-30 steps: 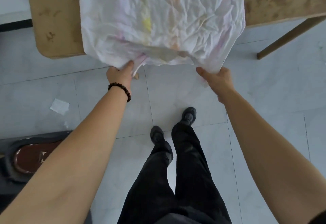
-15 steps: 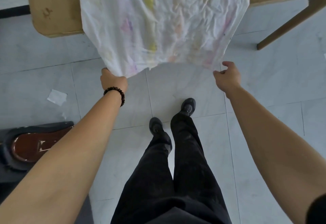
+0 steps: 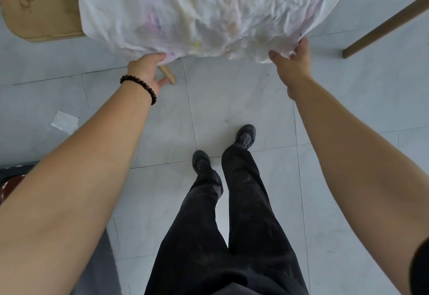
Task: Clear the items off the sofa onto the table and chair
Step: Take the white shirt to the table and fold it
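The cloth (image 3: 209, 11) lies crumpled on the surface (image 3: 41, 11) just beyond both hands, its hem overhanging. The left hand (image 3: 148, 69) has loosened its grip, fingers spread and thumb touching the hem. The right hand (image 3: 292, 62) has now pinched the corner. The cloth looks nearly placed.

Crumpled white cloth (image 3: 209, 11), perhaps thin cotton, covers a stained matt wooden table (image 3: 41, 4) over smooth glossy floor tiles (image 3: 232, 99).

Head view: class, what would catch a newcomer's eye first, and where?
A crumpled white cloth with faint colour stains hangs over the near edge of the wooden table, top centre. The right hand pinches its lower right corner while the left hand, wearing a dark bead bracelet, touches its hem at left.
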